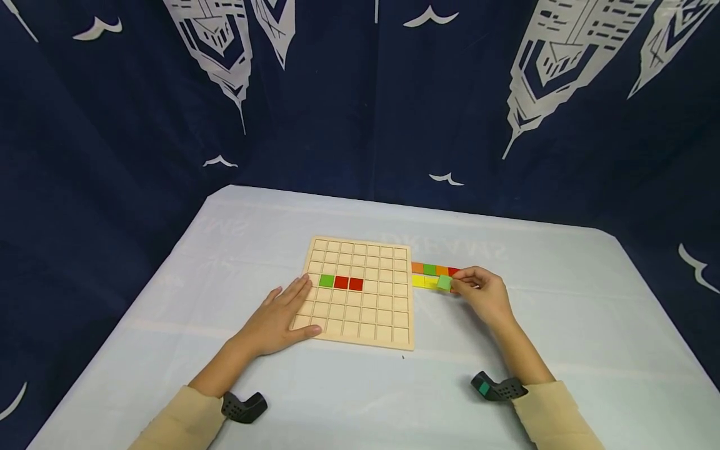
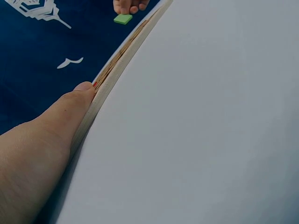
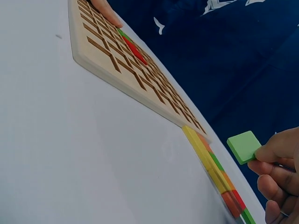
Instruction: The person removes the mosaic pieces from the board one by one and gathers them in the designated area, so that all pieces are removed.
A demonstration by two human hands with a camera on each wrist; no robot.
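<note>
A square wooden grid board lies on the white table. In one of its rows sit a green tile and two red tiles, side by side. My left hand rests with spread, straight fingers on the board's left edge, thumb at the near left corner. Between thumb and fingertips, my right hand pinches a light green square tile, raised above the tile rows right of the board. Those rows hold yellow tiles in front, with orange, green and red tiles behind.
The white table reaches well past the board on every side. Behind it hangs a dark blue curtain with white prints. Each wrist wears a black camera band. A small dark speck lies in front of the board.
</note>
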